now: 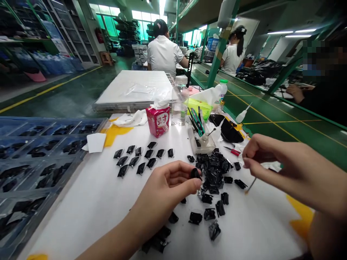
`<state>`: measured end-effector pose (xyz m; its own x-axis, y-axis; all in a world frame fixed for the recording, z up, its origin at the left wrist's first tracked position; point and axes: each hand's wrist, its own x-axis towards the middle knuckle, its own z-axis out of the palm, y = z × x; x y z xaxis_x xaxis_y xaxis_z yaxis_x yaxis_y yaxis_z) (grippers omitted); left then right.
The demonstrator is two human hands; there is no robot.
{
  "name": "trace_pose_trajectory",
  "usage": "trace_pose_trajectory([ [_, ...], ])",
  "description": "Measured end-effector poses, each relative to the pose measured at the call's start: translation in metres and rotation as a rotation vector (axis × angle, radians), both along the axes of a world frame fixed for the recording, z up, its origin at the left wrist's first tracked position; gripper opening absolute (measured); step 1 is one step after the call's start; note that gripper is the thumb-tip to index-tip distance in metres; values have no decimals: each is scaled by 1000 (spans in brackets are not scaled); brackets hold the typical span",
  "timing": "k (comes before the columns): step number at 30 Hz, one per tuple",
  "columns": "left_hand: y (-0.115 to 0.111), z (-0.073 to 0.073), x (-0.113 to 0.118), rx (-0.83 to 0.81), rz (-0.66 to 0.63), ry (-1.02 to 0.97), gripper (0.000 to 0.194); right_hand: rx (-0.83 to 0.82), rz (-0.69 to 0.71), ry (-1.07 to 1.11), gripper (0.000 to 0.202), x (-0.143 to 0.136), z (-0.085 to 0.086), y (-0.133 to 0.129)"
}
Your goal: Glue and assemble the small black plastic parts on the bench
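Note:
My left hand (176, 180) pinches a small black part (195, 173) between thumb and fingers, over the white tabletop (89, 202). To its right, my right hand (260, 159) is closed around a thin stick (252, 185) whose yellowish tip points down near the table. Between the hands lies a pile of black parts (217, 168), with several loose ones in front of it. Left of the pile, several black pieces with clear edges (134, 161) rest in rough rows. More dark parts lie partly hidden beneath my left forearm.
Blue compartment trays (51, 191) hold black parts at left. Behind the parts stand a pink tissue box (158, 121), a clear bottle (179, 103) and a tool holder (202, 142). A red-handled tool (233, 151) lies near my right hand. People sit farther back.

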<state>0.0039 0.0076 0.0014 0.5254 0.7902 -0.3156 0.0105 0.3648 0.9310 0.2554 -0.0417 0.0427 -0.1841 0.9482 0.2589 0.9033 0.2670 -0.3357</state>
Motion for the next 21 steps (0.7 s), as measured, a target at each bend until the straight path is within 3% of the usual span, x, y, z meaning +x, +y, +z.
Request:
trace_pose_trajectory([
  [3, -4, 1, 3, 34, -27, 11, 19, -73, 122, 143, 8, -22, -9, -10],
  [8, -12, 2, 8, 79, -92, 106, 15, 31, 263, 124, 9, -44, -25, -17],
  [14, -14, 3, 8, 274, -149, 204, 13, 269, 299, -145, 14, -55, -36, -16],
  [21, -14, 0, 8, 461, -143, 261, 11, 309, 331, -174, 10, -55, -40, -15],
])
